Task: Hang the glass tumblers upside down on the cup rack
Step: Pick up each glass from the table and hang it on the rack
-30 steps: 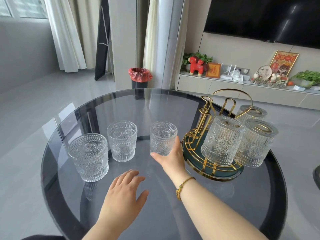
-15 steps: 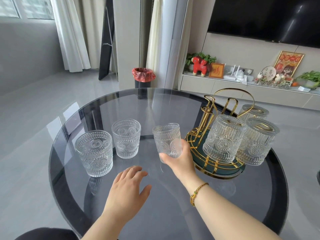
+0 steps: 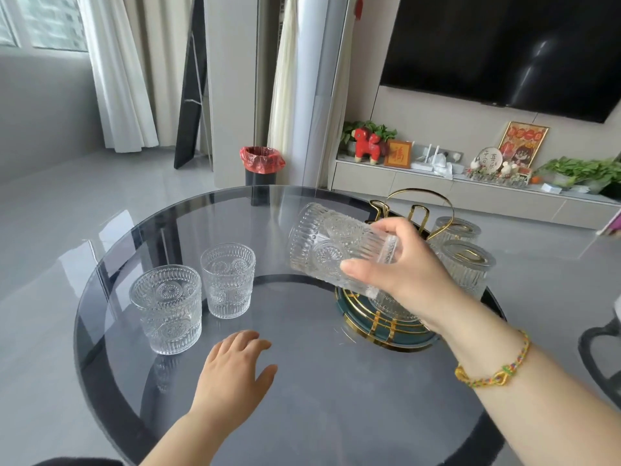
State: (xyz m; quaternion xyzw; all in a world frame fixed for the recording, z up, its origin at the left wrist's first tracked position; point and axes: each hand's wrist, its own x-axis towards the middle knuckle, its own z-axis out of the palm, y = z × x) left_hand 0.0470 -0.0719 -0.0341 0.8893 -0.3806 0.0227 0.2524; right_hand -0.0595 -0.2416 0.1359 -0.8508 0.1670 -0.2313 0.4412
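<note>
Right hand fingers gripping tilted tumbler (empty), left hand fingers spread

Clear tumblers embossed with ribs and rosettes; rack gold over dark green.

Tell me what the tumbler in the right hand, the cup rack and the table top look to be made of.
Tumbler in the right hand: clear pressed glass, by its see-through wall with embossed ribs and medallions.
Cup rack: likely metal wire with a shiny gold finish, on a dark green base whose material is unclear.
Table top: smoked glass, glossy, reflecting and showing the floor through.
</note>
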